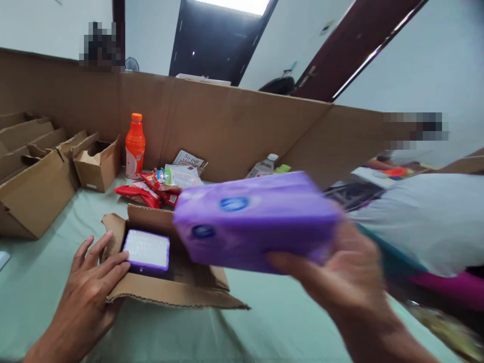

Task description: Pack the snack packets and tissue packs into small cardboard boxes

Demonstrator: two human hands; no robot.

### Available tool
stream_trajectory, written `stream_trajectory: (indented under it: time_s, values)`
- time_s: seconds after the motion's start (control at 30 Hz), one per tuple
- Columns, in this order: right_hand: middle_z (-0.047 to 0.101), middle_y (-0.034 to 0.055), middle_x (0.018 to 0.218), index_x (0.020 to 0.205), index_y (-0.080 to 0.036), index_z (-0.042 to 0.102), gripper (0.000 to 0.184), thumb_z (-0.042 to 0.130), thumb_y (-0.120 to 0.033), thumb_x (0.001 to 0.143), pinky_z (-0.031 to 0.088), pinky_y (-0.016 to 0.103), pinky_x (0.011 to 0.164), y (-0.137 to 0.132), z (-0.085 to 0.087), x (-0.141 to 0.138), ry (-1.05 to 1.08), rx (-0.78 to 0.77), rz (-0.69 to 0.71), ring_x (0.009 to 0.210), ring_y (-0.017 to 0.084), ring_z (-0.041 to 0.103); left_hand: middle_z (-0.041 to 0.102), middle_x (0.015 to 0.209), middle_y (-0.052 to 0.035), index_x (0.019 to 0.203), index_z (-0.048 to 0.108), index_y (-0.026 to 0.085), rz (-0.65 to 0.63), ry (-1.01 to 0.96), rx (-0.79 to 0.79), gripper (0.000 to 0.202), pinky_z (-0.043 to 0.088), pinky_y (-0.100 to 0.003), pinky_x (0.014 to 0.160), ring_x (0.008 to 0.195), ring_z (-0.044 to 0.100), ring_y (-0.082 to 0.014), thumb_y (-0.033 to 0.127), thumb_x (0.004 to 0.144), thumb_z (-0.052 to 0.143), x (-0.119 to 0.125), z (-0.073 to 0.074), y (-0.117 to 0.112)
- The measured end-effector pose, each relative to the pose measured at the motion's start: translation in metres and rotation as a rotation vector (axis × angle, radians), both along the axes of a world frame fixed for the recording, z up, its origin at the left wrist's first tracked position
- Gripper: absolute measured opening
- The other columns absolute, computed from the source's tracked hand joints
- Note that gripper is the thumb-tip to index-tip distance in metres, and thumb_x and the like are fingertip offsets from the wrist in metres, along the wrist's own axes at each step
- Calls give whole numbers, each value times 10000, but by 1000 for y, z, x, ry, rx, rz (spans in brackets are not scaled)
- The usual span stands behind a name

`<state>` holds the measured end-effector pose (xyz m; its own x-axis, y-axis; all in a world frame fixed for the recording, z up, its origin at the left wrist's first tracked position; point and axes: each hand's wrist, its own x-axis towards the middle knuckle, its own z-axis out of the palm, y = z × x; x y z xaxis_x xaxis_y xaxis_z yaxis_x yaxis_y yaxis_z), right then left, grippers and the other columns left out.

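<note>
My right hand (340,272) grips a purple soft pack of tissues (249,222) by its right end, thumb along the front side. The pack is held in the air, slightly blurred, over the right part of an open cardboard box (177,300). My left hand (91,287) is at the box's left end, fingers spread over its flap and edge; the thumb is mostly hidden. Inside the box, at the left, lies a purple-edged item with a white top (147,249), beside my left fingertips. The purple pack hides part of the box's inside.
Behind the box are red snack packets (139,194), an orange drink bottle (135,146) and a clear bottle (264,166). Several cardboard boxes (38,196) stand left. A tall cardboard partition (227,131) closes off the back of the green-covered table (181,338). People are beyond it.
</note>
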<state>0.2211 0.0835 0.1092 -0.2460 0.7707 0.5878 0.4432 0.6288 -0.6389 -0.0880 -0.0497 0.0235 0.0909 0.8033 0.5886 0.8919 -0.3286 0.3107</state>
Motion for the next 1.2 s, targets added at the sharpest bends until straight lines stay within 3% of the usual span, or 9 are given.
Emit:
stream_trajectory:
  time_s: [0.1,0.27,0.37,0.57,0.67,0.77,0.9,1.2]
  values:
    - [758,67,1126,1308,-247,573,584,750,-469,798,615,348,737,-7,0,-26,-178,20,204,913,262,739,772,1171,-41,1064,722,207,34,27,-6,351,244,-649,1192,1398,457,-370,35,816,542,3,1,0]
    - [732,117,1235,1346,-240,576,539,681,-352,829,584,437,886,-9,7,-24,-538,160,179,1049,316,715,771,1110,-79,1009,727,176,49,36,-17,339,271,-647,1190,1372,472,-376,14,767,555,10,4,2]
    - [730,127,1207,1318,-237,585,535,643,-261,786,574,456,865,-16,17,-27,-716,220,215,1034,326,700,770,1109,-84,1001,729,172,45,18,-18,319,270,-653,1192,1361,476,-382,29,773,557,11,6,4]
    - [724,149,1133,1080,-188,631,337,654,-214,745,526,407,800,-12,27,-65,-1046,113,268,944,298,674,773,1117,-88,987,732,176,45,11,-12,266,267,-670,1176,1356,472,-395,72,824,549,10,2,5]
    - [723,141,1138,1069,-182,615,296,653,-231,779,494,384,814,4,15,-73,-1113,14,293,966,285,671,773,1103,-92,992,730,170,44,22,-6,282,282,-668,1165,1352,472,-391,55,807,551,11,0,4]
    - [734,134,1131,1115,-170,598,323,646,-254,807,461,381,826,15,-9,-70,-1141,-5,309,981,283,674,771,1087,-95,993,731,164,44,24,-4,300,295,-659,1162,1350,473,-386,36,783,559,11,0,3]
    - [762,108,941,931,-185,613,170,656,-247,778,411,379,788,14,-33,-64,-1221,69,265,856,276,678,770,1073,-93,978,731,175,26,4,-6,291,287,-659,1168,1357,471,-383,45,784,558,11,1,4]
    - [765,131,939,927,-181,619,114,622,-194,813,428,412,799,4,-27,-69,-1216,80,188,861,291,697,771,1120,-97,1006,738,178,14,-8,-1,280,284,-659,1166,1364,467,-389,81,800,574,9,-2,5]
